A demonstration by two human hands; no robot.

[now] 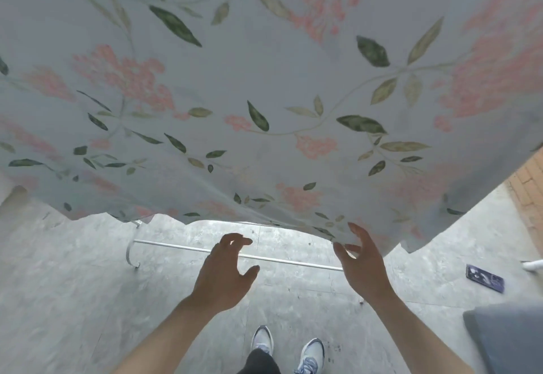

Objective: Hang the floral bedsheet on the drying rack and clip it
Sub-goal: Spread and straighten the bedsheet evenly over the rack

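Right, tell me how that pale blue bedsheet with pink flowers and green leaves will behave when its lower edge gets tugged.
The pale blue floral bedsheet is probably floppy: its lower edge hangs in uneven waves. It looks thin and light, so a tug may slide it along the white metal drying rack, with no clips visible. The right hand reaches its hem with fingers spread; the left hand holds nothing.

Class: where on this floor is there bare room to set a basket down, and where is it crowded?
Bare floor left of the left hand, below the rack's rail. Crowded right: the dark card and grey bundle.
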